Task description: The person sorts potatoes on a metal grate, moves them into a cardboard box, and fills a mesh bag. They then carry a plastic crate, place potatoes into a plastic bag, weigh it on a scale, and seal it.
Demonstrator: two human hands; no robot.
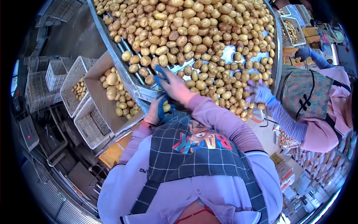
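Observation:
Many potatoes (194, 30) lie heaped on a metal sorting table (108, 35) with rollers at its near left. My left hand (157, 108), in a blue-fingered glove, is curled against my checked apron (197, 145) around a potato (166, 107). Just above it, my right hand (171, 85) reaches over the table's near edge. Its blue-gloved fingers are stretched out and apart, close beside a potato (149, 79) at the roller end. I see nothing held in that hand.
Left of the table stands a cardboard-lined bin (95, 80) holding potatoes, with white plastic crates (89, 128) beyond it. At right, a co-worker's gloved hand (259, 92) is over the potatoes. Farther back is another dark-gloved hand (304, 53) near a potato crate (301, 35).

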